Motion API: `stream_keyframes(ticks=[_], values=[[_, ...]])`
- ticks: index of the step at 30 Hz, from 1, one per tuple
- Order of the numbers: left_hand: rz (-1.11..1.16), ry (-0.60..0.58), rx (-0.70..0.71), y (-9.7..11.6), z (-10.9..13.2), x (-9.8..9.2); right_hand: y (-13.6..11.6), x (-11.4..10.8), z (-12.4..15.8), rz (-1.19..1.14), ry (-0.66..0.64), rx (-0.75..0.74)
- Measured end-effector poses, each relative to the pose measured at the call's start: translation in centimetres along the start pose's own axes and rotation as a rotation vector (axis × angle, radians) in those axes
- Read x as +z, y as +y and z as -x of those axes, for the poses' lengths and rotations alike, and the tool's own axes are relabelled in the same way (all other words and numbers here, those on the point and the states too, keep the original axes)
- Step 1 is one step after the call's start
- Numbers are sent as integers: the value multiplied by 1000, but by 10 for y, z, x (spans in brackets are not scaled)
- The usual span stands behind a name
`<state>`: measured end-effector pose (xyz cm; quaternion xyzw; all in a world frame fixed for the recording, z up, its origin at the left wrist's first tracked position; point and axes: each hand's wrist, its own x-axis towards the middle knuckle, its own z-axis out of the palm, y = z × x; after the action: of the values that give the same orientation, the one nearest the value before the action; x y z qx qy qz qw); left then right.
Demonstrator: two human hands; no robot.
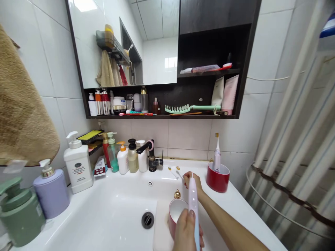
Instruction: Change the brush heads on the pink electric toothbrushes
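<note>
My left hand (184, 230) is wrapped around a pale pink and blue electric toothbrush handle (193, 198), held upright with its bare metal shaft pointing up. Behind it, my right hand (193, 182) reaches to the back rim of the sink, fingers pinched at the lower end of a toothbrush head (179, 171). Another toothbrush head (172, 172) lies just left of it. Below, a red cup (172, 223) with a white inside is partly hidden by my left hand, a gold knob (177, 194) beside its rim. A red holder (217, 179) at right contains an electric toothbrush (217, 158).
A black faucet (150, 155) rises behind the white sink (117, 216), whose drain (148, 220) is uncovered. Several pump bottles (78, 167) line the left and back. Above hangs a mirrored cabinet (209, 116) with toiletries and a green hairbrush (180, 109). White pipes (285, 157) stand at right.
</note>
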<state>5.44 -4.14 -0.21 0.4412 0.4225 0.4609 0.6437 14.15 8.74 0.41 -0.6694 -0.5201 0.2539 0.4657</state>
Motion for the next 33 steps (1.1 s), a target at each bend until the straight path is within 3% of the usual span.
stream_keyframes(ticks=[7,13,18,21,26,29,31,33], values=[[33,7,-24,0,-3,0,1,30,-38,316,-65,-8],[66,45,-15,5,-6,0,-14,36,-25,362,-147,-65],[25,28,-2,9,0,-1,-27,37,-5,223,-186,-55],[14,-22,4,9,4,-1,-28,17,11,70,-162,-32],[-37,-140,-1,1,13,1,-15,-52,52,-219,-114,32],[-83,-194,-11,-11,16,3,-10,-86,74,-635,-95,149],[-103,-220,-24,-18,17,4,-10,-98,81,-867,-106,213],[-113,-230,-41,-21,17,4,-12,-104,84,-934,-130,225]])
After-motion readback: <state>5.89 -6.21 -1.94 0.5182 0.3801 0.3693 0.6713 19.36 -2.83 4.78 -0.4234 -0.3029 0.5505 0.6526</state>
